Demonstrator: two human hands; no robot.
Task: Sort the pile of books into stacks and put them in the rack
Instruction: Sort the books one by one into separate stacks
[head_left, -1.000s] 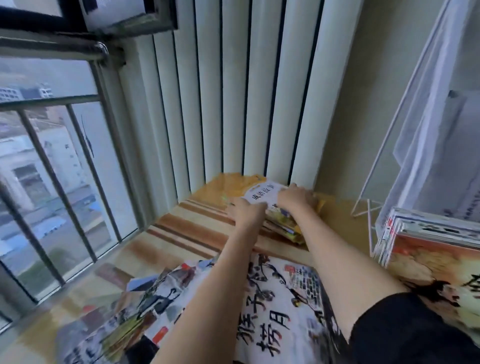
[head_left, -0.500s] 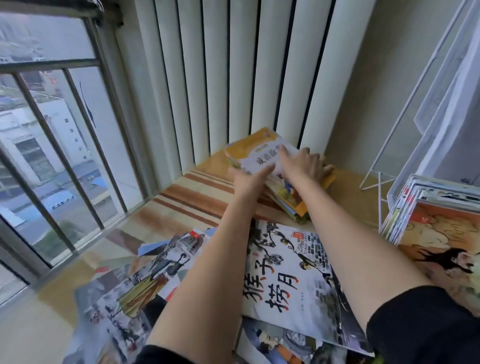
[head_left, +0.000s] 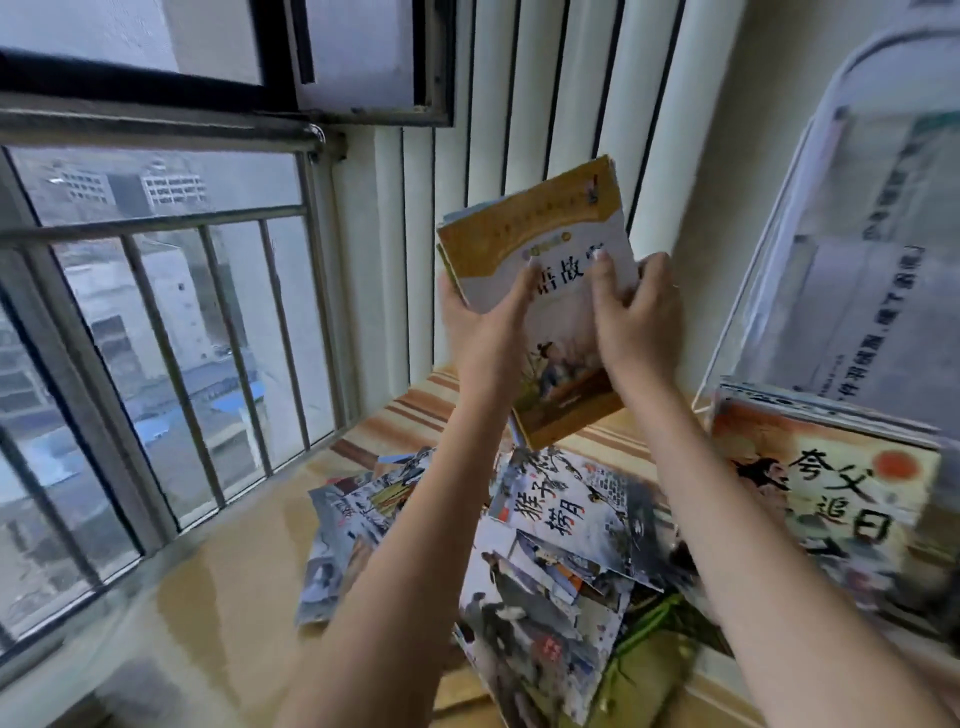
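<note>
Head view showed my two bare hands raised in front of a white slatted wall beside a barred window (head_left: 156, 338). Between them I held a small stack of thin books (head_left: 540, 249) with a yellow and white cover, tilted and lifted well above the table (head_left: 223, 587). My left hand (head_left: 480, 332) gripped the stack's left edge, thumb lying across the front cover. My right hand (head_left: 636, 322) gripped the right edge, thumb pressed on the cover and fingers curled behind. Both grips were clamped on the stack.

Below my forearms, a loose pile of picture books (head_left: 550, 561) lay scattered flat on the table, overlapping at odd angles. To the right stood a white wire rack (head_left: 727, 332), with a row of upright books (head_left: 826, 493) resting at its foot, an orange cover facing me.

I judged the held books light, thin and floppy, with glossy covers likely to slide against each other. Holding them by both side edges, pinched firmly, seemed the safest way to keep them squared; a one-handed hold risked the stack fanning out.
</note>
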